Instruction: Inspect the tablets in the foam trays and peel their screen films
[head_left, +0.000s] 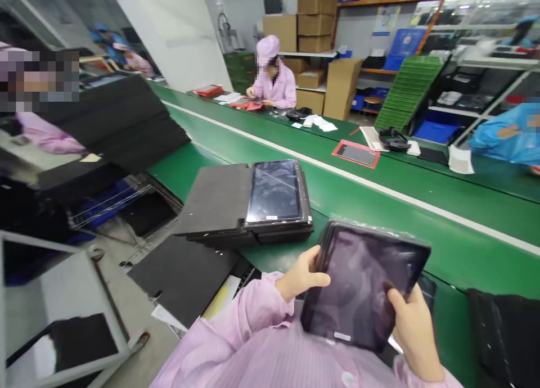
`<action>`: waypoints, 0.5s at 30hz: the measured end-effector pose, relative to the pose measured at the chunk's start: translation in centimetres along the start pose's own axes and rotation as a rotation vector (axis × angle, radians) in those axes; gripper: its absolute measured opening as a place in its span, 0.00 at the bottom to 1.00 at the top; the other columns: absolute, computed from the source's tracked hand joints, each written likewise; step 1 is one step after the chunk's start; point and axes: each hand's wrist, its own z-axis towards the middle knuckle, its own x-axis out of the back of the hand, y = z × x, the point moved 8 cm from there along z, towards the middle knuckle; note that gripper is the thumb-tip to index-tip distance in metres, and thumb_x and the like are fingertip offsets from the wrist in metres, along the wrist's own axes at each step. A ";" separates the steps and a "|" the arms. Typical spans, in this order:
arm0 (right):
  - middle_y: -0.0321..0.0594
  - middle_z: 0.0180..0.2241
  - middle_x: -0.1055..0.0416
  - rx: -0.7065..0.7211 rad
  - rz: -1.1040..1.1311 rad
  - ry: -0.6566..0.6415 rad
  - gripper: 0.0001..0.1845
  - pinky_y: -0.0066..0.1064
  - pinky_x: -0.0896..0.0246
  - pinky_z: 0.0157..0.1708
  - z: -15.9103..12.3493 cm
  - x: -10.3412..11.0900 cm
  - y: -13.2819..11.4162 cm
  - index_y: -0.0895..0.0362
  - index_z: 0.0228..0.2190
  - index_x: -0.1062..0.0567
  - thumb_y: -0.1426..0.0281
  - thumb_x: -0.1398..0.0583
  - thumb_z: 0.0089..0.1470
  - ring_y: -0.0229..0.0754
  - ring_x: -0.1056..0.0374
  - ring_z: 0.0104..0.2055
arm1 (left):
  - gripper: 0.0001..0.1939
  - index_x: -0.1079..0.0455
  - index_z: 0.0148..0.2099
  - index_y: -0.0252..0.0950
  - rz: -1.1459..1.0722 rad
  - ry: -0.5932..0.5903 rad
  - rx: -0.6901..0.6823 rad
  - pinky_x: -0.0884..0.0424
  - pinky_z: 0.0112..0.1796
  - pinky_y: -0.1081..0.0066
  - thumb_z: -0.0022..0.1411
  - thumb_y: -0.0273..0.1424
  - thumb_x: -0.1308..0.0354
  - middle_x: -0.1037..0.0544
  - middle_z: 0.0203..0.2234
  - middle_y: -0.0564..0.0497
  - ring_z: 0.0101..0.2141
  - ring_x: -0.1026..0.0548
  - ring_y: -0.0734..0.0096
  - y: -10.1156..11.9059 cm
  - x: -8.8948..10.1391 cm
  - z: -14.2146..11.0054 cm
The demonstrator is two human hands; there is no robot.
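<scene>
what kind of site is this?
Probably an electronics factory floor: a long green workbench, a worker in a pink cap and smock across it, and dark tablet-like screens, one held in front and another on a gray foam pad stack.

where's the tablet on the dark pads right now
In the head view, the tablet is near the centre, on the right side of the dark pads, beyond the left hand.

Left hand [300, 276] and right hand [417, 327] have fingers hidden behind tablets [358, 289]; right of the fingers, the edge crops a black pile [514, 334]
</scene>
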 end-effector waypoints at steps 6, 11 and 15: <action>0.38 0.29 0.25 -0.222 0.096 -0.205 0.26 0.32 0.35 0.27 1.0 -6.8 -3.4 0.55 0.31 0.29 0.54 0.33 0.29 0.45 0.30 0.29 | 0.29 0.32 0.32 0.32 -0.394 0.075 0.085 0.40 0.21 0.76 0.28 0.43 0.28 0.31 0.21 0.54 0.21 0.34 0.76 -0.6 2.4 -2.5; 0.41 0.37 0.25 0.013 -0.121 -0.372 0.28 0.37 0.37 0.40 0.6 -12.1 -7.2 0.55 0.35 0.30 0.51 0.36 0.33 0.48 0.31 0.41 | 0.24 0.32 0.30 0.32 -0.572 0.274 -0.014 0.38 0.20 0.74 0.30 0.40 0.30 0.29 0.18 0.53 0.19 0.32 0.73 -0.9 5.6 -5.6; 0.39 0.28 0.26 0.055 -0.259 -0.498 0.27 0.35 0.37 0.29 0.4 -16.4 -9.8 0.56 0.31 0.30 0.49 0.38 0.32 0.45 0.32 0.29 | 0.11 0.32 0.22 0.34 -0.654 0.489 -0.054 0.31 0.26 0.67 0.32 0.32 0.36 0.26 0.16 0.52 0.23 0.26 0.63 0.3 8.9 -8.8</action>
